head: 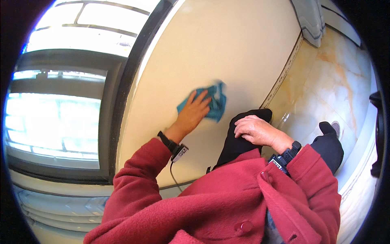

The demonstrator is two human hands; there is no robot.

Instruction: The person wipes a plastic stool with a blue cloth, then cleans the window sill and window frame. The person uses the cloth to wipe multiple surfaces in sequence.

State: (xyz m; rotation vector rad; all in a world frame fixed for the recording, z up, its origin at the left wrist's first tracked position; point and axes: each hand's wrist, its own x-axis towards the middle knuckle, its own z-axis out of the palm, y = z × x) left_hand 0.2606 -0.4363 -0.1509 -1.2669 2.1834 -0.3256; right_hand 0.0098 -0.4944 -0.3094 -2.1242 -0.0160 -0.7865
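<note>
My left hand (195, 111) presses a teal cloth (218, 103) flat against the cream wall (189, 61), its fingers spread over the fabric. The cloth's far edge is blurred. On my black-trousered knee rests my right hand (256, 129), which holds nothing and has its fingers loosely bent. Both wrists carry a black strap with a small device, and a cable hangs from the left device (179, 152).
To the left, a dark-framed window (112, 122) borders the wall. A patterned skirting strip (285, 71) runs along the wall's foot beside the glossy marble-look floor (329, 79). Grey-blue moulded trim (309, 21) stands at the upper right, and similar moulding (61, 207) lies at lower left.
</note>
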